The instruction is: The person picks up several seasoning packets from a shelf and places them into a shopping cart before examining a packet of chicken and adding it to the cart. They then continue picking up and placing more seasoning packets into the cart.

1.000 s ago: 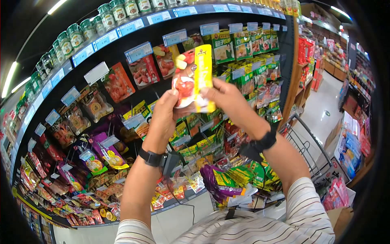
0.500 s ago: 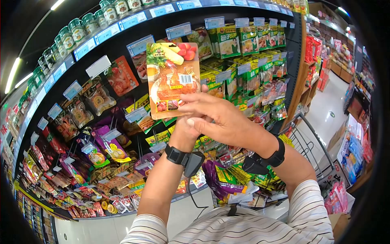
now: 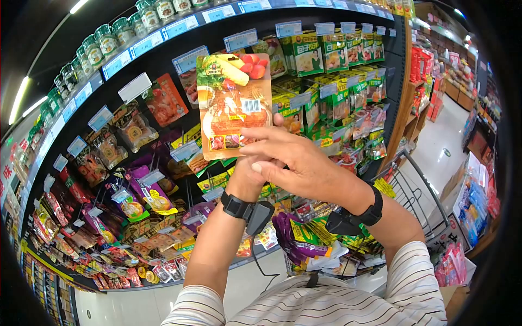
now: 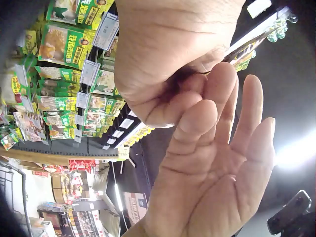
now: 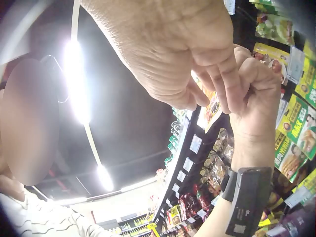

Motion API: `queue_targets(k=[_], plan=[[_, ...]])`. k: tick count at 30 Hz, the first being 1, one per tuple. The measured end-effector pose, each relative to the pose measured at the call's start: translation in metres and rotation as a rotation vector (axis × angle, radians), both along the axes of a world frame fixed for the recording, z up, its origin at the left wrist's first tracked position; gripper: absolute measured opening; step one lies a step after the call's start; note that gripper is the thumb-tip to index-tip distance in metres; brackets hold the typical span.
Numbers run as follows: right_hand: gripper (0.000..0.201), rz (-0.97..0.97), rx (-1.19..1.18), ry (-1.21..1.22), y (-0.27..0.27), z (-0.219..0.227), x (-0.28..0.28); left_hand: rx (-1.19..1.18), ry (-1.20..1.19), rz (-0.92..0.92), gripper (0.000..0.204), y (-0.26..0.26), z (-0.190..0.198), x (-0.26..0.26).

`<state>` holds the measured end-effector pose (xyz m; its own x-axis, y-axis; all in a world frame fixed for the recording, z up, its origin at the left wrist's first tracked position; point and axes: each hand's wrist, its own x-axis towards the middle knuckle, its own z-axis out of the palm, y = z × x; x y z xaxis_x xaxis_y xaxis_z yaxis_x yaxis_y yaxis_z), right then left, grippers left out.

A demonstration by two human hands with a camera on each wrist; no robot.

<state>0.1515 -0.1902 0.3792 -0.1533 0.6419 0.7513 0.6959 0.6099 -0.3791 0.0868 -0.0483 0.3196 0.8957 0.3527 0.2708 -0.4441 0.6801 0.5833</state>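
Observation:
Upright in the head view is an orange-red food packet (image 3: 235, 108), with vegetables pictured at its top and a barcode. My left hand (image 3: 249, 173) holds it by the bottom edge, largely covered by my right hand (image 3: 299, 160). The right hand's extended fingers lie across the packet's lower right corner. Seen from the left wrist, the left hand (image 4: 173, 54) has curled fingers and the right hand (image 4: 212, 173) shows its palm, fingers extended. The right wrist view shows part of the packet (image 5: 213, 112) beyond the right hand (image 5: 173, 49), beside the left hand (image 5: 256, 91).
Hanging packets (image 3: 307, 54) fill the dark shelf wall, with price tags (image 3: 240, 40) in front. Jars (image 3: 104, 39) line the upper shelf. A wire cart (image 3: 416, 190) stands at the right, and a pile of green and purple packets (image 3: 304, 236) lies below the hands.
The packet has been turned from its yellow-striped side to its barcode side and moved left. My right hand has shifted from its edge to above the left hand. Little differs in the last half second.

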Motion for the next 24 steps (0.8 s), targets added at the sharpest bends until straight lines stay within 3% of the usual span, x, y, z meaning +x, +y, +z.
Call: queue_targets(k=[10, 16, 19, 24], plan=[[0.035, -0.012, -0.04, 0.035, 0.001, -0.019, 0.013, 0.077, 0.107, 0.145, 0.042, -0.003, -0.007, -0.01], [0.039, 0.166, -0.449, 0.471, -0.002, -0.029, 0.029, 0.322, 0.213, 0.417, 0.036, 0.03, -0.029, -0.006], [0.048, 0.273, -0.518, 0.611, 0.003, -0.032, 0.041, 0.524, 0.283, 0.485, 0.03, 0.03, -0.021, -0.018], [0.048, 0.26, -0.433, 0.735, 0.0, -0.024, 0.051, 0.54, 0.338, 0.698, 0.032, 0.007, 0.014, -0.015]])
